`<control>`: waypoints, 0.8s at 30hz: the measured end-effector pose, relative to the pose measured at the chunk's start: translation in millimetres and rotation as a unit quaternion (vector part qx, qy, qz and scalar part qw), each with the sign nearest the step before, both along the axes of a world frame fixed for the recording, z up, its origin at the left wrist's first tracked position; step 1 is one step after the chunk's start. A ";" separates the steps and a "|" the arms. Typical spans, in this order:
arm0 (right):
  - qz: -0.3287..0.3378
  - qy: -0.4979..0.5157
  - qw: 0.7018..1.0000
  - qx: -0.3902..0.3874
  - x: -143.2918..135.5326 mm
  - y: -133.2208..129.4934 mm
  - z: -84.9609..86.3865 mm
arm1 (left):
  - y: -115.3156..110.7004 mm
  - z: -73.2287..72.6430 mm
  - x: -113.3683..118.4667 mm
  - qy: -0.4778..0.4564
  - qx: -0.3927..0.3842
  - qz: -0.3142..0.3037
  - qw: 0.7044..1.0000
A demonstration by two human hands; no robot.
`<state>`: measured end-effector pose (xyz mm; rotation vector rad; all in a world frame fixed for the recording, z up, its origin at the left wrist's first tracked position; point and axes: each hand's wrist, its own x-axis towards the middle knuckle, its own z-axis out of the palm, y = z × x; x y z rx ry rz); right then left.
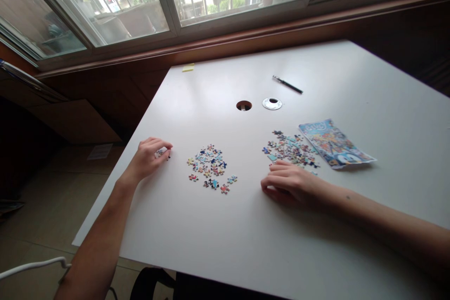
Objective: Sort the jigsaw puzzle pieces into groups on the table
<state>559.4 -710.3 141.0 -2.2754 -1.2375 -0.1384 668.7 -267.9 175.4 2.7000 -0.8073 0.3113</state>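
Observation:
My left hand [149, 157] is at the table's left edge, its thumb and fingers curled around a few small jigsaw puzzle pieces [160, 153]. Those pieces show in the gap between thumb and forefinger. To its right lies a loose group of puzzle pieces [211, 159], with several strays at its lower side. My right hand [290, 182] rests on the table just in front of a denser pile of puzzle pieces [293, 147]. Its fingers are bent inward and their tips point down; whatever they hold, if anything, is hidden.
A colourful printed picture sheet [335, 143] lies right of the pile. Farther back on the white table [218, 229] are a black pen [287, 84], a round cable hole [243, 105] and its metal cover [272, 104]. A yellow sticky note [188, 67] marks the far edge, below the windows.

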 end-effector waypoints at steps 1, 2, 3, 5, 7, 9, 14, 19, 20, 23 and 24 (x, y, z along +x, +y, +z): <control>-0.001 0.000 1.000 -0.001 0.0 0.1 0.3 | -0.5 0.0 -0.4 -0.001 -0.002 0.000 1.000; -0.002 -0.001 1.000 -0.003 0.0 0.2 0.7 | -1.8 0.0 -1.1 -0.004 -0.005 0.000 1.000; -0.003 -0.001 1.000 -0.005 -0.1 0.4 1.0 | -3.9 0.0 -2.2 -0.009 -0.012 -0.001 1.000; -0.004 -0.004 1.000 -0.007 -0.1 0.9 1.8 | -10.3 -0.1 -5.5 -0.019 -0.030 -0.018 0.999; -0.004 -0.009 1.000 -0.006 -0.2 1.3 2.4 | -19.1 -0.5 -9.6 -0.015 -0.035 -0.056 0.998; -0.004 -0.011 1.000 -0.005 -0.1 1.5 2.5 | -28.3 -1.3 -13.6 0.004 -0.021 -0.100 0.995; -0.002 -0.010 1.000 -0.003 -0.3 0.5 1.1 | -40.4 -4.3 -17.3 0.039 -0.004 -0.129 0.991; -0.002 -0.010 1.000 -0.005 -0.5 1.8 3.0 | -39.1 -3.1 -17.2 0.033 -0.022 -0.126 0.991; -0.003 -0.010 1.000 -0.004 -0.4 2.2 3.6 | -37.8 -2.3 -17.0 0.024 -0.028 -0.120 0.992; -0.003 -0.011 1.000 -0.005 -0.2 2.8 4.4 | -30.2 1.0 -14.9 -0.002 -0.030 -0.093 0.995; -0.003 -0.012 1.000 -0.004 -0.2 2.7 4.3 | -26.5 2.0 -13.6 -0.003 -0.021 -0.085 0.996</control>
